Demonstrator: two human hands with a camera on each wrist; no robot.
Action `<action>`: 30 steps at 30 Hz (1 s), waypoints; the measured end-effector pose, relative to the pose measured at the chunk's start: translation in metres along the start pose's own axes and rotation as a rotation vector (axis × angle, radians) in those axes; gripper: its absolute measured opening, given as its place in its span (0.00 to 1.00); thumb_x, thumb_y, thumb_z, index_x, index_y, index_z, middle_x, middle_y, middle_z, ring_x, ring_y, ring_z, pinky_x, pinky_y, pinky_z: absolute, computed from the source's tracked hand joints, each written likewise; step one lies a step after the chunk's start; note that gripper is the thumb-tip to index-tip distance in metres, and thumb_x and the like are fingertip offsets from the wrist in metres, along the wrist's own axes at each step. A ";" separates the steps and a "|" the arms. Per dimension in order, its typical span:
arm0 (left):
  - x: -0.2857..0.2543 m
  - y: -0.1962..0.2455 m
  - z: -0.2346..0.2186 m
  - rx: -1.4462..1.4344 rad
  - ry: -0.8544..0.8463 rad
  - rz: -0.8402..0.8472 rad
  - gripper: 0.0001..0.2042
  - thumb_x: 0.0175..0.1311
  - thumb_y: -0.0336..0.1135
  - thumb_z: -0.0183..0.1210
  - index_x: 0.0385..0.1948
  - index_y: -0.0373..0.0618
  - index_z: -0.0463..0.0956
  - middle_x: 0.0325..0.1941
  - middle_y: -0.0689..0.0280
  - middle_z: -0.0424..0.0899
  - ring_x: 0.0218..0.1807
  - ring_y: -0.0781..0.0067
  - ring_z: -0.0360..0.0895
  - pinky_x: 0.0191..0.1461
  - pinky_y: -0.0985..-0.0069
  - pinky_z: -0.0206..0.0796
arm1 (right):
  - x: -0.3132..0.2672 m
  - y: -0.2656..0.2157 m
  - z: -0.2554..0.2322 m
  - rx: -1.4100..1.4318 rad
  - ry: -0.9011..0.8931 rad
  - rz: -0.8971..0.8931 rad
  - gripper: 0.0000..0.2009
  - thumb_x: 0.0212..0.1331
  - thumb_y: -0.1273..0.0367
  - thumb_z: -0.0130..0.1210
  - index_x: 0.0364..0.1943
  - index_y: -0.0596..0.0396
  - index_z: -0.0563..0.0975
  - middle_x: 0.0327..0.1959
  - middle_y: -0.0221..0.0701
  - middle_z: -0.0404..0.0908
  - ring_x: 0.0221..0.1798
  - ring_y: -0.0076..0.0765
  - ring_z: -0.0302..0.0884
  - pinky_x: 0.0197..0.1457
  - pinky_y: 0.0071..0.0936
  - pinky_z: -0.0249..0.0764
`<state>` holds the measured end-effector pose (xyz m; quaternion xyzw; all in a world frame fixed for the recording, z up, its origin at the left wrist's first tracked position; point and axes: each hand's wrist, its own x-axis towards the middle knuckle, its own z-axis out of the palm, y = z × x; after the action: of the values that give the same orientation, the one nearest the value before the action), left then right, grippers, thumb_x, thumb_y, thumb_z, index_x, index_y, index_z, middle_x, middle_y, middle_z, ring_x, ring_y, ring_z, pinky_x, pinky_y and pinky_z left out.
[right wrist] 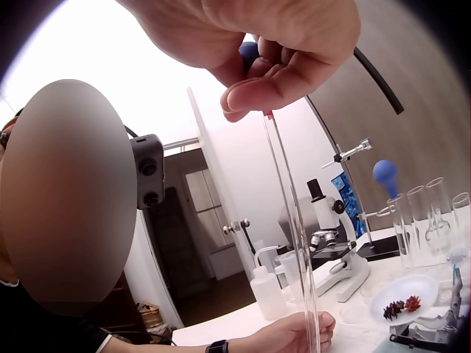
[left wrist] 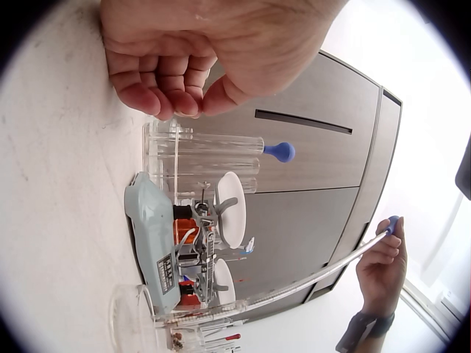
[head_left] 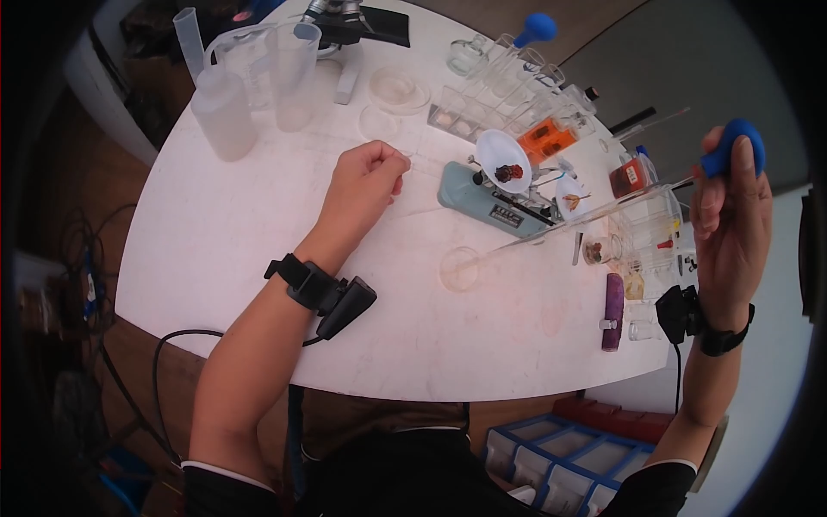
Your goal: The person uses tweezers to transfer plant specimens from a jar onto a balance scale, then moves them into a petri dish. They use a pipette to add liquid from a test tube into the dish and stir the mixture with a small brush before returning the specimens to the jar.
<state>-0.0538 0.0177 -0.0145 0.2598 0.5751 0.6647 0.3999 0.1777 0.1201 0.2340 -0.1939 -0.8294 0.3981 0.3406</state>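
Observation:
My right hand (head_left: pixel 732 207) is raised at the right and grips a blue rubber bulb (head_left: pixel 743 145) on a long clear glass pipette (right wrist: pixel 294 213). The pipette slants down leftward across the table, its low end at a small clear glass dish (left wrist: pixel 118 323). My left hand (head_left: pixel 369 181) rests on the table left of the dish, fingers loosely curled and nothing visible in them. Between the hands stands a teal two-pan balance (head_left: pixel 469 196). One white pan (head_left: pixel 493 148) bears dark red, cone-like pieces (head_left: pixel 508 173); the other holds a dried, yellowish-brown piece (head_left: pixel 572 202).
A test tube rack (head_left: pixel 461 125) with glass tubes and another blue bulb (head_left: pixel 538 28) stands behind the balance. A wash bottle (head_left: pixel 224 116), plastic beaker (head_left: pixel 297 82) and microscope (right wrist: pixel 338 246) stand at the back left. Small glassware and a purple cylinder (head_left: pixel 613 306) line the right edge.

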 end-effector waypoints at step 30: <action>-0.001 -0.003 0.002 -0.018 0.004 0.006 0.06 0.65 0.34 0.54 0.28 0.46 0.74 0.23 0.72 0.74 0.26 0.82 0.71 0.32 0.82 0.64 | -0.094 0.021 -0.102 0.413 0.616 -0.008 0.18 0.71 0.54 0.50 0.41 0.58 0.74 0.17 0.20 0.70 0.17 0.10 0.58 0.20 0.11 0.56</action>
<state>-0.0515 0.0180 -0.0167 0.2569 0.5691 0.6715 0.3990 0.3172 0.1306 0.2246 -0.2285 -0.5911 0.4787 0.6077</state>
